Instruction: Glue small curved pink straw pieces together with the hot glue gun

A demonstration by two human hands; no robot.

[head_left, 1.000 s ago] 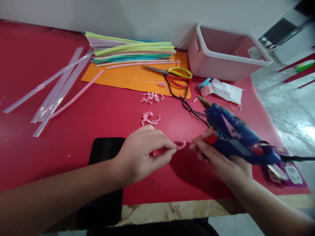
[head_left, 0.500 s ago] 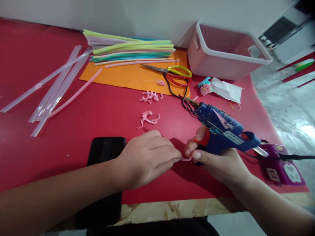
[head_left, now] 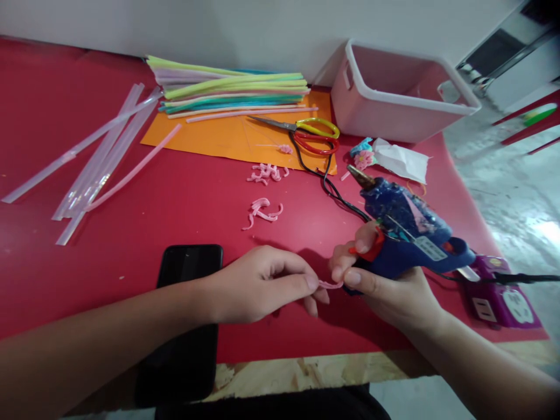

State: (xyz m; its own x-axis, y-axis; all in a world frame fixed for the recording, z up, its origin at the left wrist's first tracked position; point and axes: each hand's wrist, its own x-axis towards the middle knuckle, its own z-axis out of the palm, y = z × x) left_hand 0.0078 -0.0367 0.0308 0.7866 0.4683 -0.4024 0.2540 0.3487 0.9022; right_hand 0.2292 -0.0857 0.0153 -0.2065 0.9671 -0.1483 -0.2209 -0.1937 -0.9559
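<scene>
My left hand [head_left: 271, 286] pinches one end of a short pink pipe cleaner piece [head_left: 330, 285] between thumb and fingers. The other end reaches the thumb and fingertip of my right hand [head_left: 389, 286], which also grips a blue glue gun [head_left: 406, 216] with a red trigger. Its metal nozzle points up and to the left, and a clear glue stick pokes out at the back. Beyond my hands lie two small heaps of cut pink pipe cleaner pieces, a nearer heap [head_left: 262, 210] and a farther heap [head_left: 266, 173]. The far end of the held piece is partly hidden by my fingers.
A black phone [head_left: 184, 350] lies under my left forearm. Scissors [head_left: 315, 134] and pipe cleaners [head_left: 236, 87] rest on orange paper [head_left: 210, 137]. Glue sticks [head_left: 105, 151] lie left. A pink bin [head_left: 394, 114], black cord [head_left: 341, 198] and purple power strip [head_left: 503, 297] are right.
My left hand has rolled over so its thumb now shows on top, with fingers spreading beneath. The glue gun has shifted slightly right and its nozzle tilts further up.
</scene>
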